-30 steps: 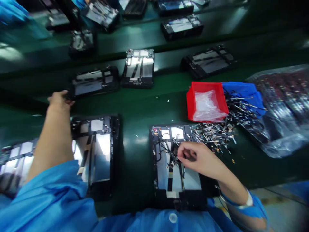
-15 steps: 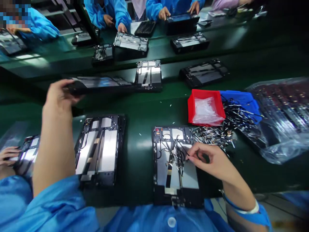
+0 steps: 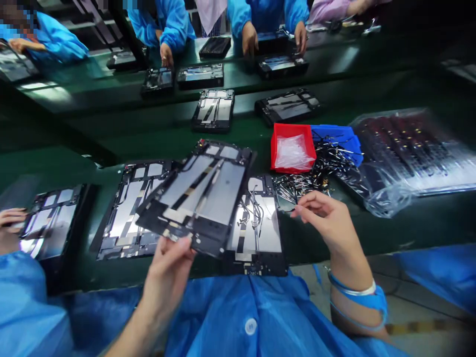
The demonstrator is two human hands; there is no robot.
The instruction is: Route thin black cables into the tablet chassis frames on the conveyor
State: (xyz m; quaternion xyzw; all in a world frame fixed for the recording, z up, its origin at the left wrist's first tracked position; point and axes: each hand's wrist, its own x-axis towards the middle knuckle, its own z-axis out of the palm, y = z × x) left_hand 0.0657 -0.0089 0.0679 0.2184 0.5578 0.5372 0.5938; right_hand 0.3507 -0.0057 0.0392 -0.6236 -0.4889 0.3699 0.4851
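My left hand (image 3: 169, 270) grips the lower edge of an opened tablet (image 3: 208, 186), with silver plates and a dark ribbon strip showing. It is held tilted above the work surface and overlaps two other tablets. Partly behind it lies another opened tablet (image 3: 269, 228), with several loose thin cables (image 3: 253, 208) strewn on top. My right hand (image 3: 322, 218) pinches a short thin black cable (image 3: 287, 210) just right of that tablet. On the left lies an opened tablet (image 3: 126, 213) on the table, its right part hidden by the held one.
A red bin (image 3: 293, 130) holds clear plastic pieces. Beside it a blue bin (image 3: 355, 144) overflows with small cables (image 3: 303, 184). Bagged parts (image 3: 412, 158) lie at right. A neighbour's hand (image 3: 11, 223) touches a tablet (image 3: 50, 223). Co-workers handle tablets across the green table (image 3: 148, 126).
My left hand has brought its tablet from the far left to the middle, in front of me. My right hand has moved slightly up, away from the cable-strewn tablet. The view has shifted.
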